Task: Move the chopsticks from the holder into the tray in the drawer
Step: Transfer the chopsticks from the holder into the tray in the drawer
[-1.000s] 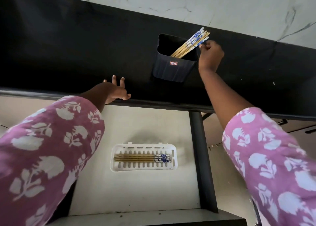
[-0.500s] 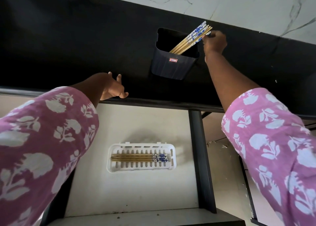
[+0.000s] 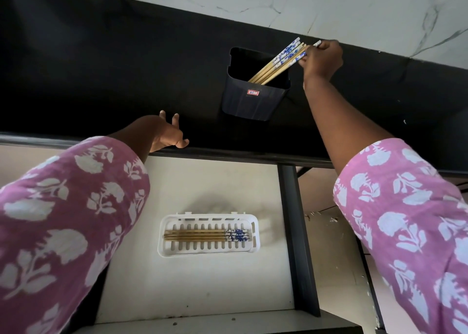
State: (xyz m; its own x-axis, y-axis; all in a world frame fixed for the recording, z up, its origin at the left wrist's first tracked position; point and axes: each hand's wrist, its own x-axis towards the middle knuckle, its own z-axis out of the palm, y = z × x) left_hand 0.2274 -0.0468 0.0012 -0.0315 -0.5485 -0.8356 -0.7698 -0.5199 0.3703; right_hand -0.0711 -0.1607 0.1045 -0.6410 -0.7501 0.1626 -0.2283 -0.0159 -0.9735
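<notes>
wooden chopsticks, right hand past holder rim

Black countertop, white grey-veined marble wall, pale floor

A matt black worktop stretches across the frame, backed along its far edge by a white marble surface threaded with grey veins. Below the worktop's front lip a drawer stands pulled open, its cream base dotted with a few dark specks and crossed by a soft shadow. A dark upright panel bounds the drawer on the right. Beyond it lies a pale beige surface scattered with small bits of debris. Soft, diffuse light falls across the scene.
</notes>
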